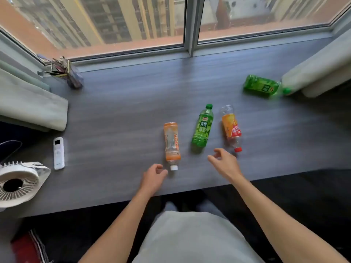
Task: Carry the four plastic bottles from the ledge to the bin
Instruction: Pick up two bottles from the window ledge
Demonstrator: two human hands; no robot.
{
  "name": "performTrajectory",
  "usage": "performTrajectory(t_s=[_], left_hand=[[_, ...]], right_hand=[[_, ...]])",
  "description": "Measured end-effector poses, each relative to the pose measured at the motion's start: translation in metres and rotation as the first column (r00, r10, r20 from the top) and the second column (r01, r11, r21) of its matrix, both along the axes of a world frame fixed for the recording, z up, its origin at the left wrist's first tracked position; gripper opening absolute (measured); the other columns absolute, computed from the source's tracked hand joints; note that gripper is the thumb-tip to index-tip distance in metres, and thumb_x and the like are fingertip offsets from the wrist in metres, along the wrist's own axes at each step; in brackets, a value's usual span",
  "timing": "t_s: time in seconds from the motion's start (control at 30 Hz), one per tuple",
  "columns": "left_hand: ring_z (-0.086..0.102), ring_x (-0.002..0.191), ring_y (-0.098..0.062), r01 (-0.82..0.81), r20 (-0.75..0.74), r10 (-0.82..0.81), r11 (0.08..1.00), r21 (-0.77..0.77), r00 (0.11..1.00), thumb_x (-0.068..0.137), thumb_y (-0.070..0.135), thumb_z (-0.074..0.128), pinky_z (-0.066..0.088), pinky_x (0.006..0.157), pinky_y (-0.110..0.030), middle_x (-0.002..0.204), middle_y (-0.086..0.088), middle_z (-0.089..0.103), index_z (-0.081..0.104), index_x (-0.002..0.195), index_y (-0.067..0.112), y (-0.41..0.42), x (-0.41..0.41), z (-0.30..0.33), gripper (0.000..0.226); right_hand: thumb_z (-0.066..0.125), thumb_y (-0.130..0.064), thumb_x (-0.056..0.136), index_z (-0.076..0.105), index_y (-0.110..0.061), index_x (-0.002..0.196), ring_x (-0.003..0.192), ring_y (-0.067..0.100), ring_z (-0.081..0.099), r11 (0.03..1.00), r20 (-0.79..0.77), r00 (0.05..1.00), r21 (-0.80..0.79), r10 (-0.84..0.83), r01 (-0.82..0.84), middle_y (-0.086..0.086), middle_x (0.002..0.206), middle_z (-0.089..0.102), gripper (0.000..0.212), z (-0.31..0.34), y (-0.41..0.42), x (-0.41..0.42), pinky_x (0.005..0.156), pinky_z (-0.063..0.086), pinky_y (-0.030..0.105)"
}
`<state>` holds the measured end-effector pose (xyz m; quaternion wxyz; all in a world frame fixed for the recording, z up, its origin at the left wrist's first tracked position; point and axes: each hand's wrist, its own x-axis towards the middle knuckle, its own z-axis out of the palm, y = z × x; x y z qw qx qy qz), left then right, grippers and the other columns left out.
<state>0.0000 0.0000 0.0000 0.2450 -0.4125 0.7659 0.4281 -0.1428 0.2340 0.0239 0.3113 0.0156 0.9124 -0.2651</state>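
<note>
Grey wood-grain laminate covers the window ledge (117, 103) we lean over, with a white desk fan (19, 185) and a white remote control (58, 153) at its left end. All four plastic bottles lie on it, so none has been carried yet, and no bin is in view. Furthest off, the green bottle by the cushion (261, 86) rests on its side at the far right. Nearer us lie three in a row: the green tea bottle (202, 128) between the orange white-capped bottle (171, 144) and the orange red-capped bottle (231, 128). Our left hand (152, 177) hovers loosely curled and empty just beside the white cap; our right hand (224, 162), fingers spread and empty, is near the red cap.
</note>
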Motion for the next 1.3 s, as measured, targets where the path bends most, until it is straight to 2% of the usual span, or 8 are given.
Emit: performTrajectory(t_s=[0.23, 0.37, 0.5, 0.7, 0.87, 1.0, 1.2, 1.3], left_hand=[[0.057, 0.127, -0.027, -0.126, -0.069, 0.123, 0.991, -0.038, 0.99, 0.083, 0.048, 0.072, 0.045, 0.104, -0.039, 0.138, -0.008, 0.06, 0.049, 0.141, 0.016, -0.016, -0.089, -0.009, 0.071], [0.051, 0.131, -0.03, -0.169, -0.081, 0.162, 0.983, -0.077, 0.983, 0.075, 0.054, 0.076, 0.042, 0.104, -0.039, 0.143, -0.011, 0.053, 0.042, 0.147, 0.013, -0.009, -0.118, -0.026, 0.09], [0.054, 0.122, -0.031, -0.166, -0.058, 0.159, 0.974, -0.152, 0.986, 0.065, 0.061, 0.075, 0.046, 0.096, -0.042, 0.13, -0.009, 0.054, 0.047, 0.135, 0.015, 0.009, -0.123, -0.044, 0.088], [0.06, 0.11, -0.028, -0.217, -0.066, 0.207, 0.955, -0.205, 0.976, 0.067, 0.054, 0.076, 0.043, 0.079, -0.032, 0.117, -0.005, 0.059, 0.055, 0.128, 0.017, 0.019, -0.116, -0.054, 0.074], [0.06, 0.087, -0.018, -0.167, -0.081, 0.157, 0.977, -0.135, 0.984, 0.063, 0.053, 0.073, 0.041, 0.069, -0.03, 0.101, 0.006, 0.065, 0.056, 0.115, 0.027, 0.016, -0.09, -0.031, 0.061], [0.061, 0.08, -0.007, -0.047, -0.066, 0.042, 0.995, -0.088, 0.997, 0.063, 0.055, 0.07, 0.044, 0.061, -0.028, 0.093, 0.015, 0.066, 0.052, 0.108, 0.035, 0.021, -0.048, -0.012, 0.053], [0.061, 0.078, -0.002, 0.189, 0.017, -0.188, 0.981, -0.049, 0.982, 0.062, 0.055, 0.067, 0.046, 0.06, -0.026, 0.089, 0.016, 0.066, 0.05, 0.106, 0.039, 0.021, 0.016, -0.011, 0.05], [0.064, 0.076, -0.001, 0.326, 0.066, -0.326, 0.945, 0.006, 0.943, 0.061, 0.057, 0.068, 0.049, 0.06, -0.027, 0.089, 0.016, 0.067, 0.051, 0.103, 0.041, 0.016, 0.037, -0.017, 0.048]], right_hand=[[0.069, -0.054, 0.072, 0.056, -0.012, 0.12, 0.097, 0.026, 0.062, 0.98, -0.065, 0.981, -0.095, -0.183, 0.176, 0.01, 0.115, 0.061, 0.065, 0.0, -0.071, -0.086, 0.077, 0.049, 0.034], [0.068, -0.065, 0.069, 0.029, -0.01, 0.145, 0.12, 0.034, 0.053, 0.967, 0.018, 0.967, 0.014, -0.256, 0.256, 0.012, 0.137, 0.043, 0.102, -0.024, -0.091, -0.102, 0.096, 0.049, 0.05], [0.069, -0.063, 0.07, 0.017, -0.011, 0.151, 0.128, 0.036, 0.047, 0.952, -0.023, 0.955, 0.067, -0.297, 0.298, 0.013, 0.146, 0.038, 0.11, -0.046, -0.094, -0.102, 0.099, 0.046, 0.05], [0.073, -0.053, 0.067, 0.044, -0.014, 0.13, 0.105, 0.031, 0.06, 0.957, -0.073, 0.957, 0.05, -0.282, 0.286, 0.008, 0.117, 0.054, 0.079, -0.056, -0.08, -0.093, 0.086, 0.053, 0.044], [0.072, -0.047, 0.063, 0.043, -0.023, 0.129, 0.095, 0.021, 0.061, 0.972, -0.046, 0.979, -0.132, -0.2, 0.192, 0.002, 0.11, 0.057, 0.076, -0.041, -0.046, -0.065, 0.082, 0.054, 0.039], [0.074, -0.043, 0.06, 0.039, -0.028, 0.124, 0.086, 0.011, 0.064, 0.963, 0.027, 0.989, -0.226, -0.144, 0.147, -0.006, 0.1, 0.065, 0.074, -0.03, -0.002, -0.023, 0.07, 0.052, 0.029], [0.074, -0.043, 0.058, 0.048, -0.039, 0.103, 0.079, 0.002, 0.063, 0.978, 0.105, 0.988, -0.164, -0.113, 0.129, -0.012, 0.091, 0.063, 0.052, -0.026, 0.067, 0.054, 0.061, 0.048, 0.023], [0.073, -0.044, 0.056, 0.049, -0.042, 0.098, 0.08, 0.002, 0.062, 0.969, 0.15, 0.967, -0.106, -0.205, 0.222, -0.012, 0.093, 0.061, 0.049, -0.027, 0.1, 0.103, 0.068, 0.053, 0.03]])
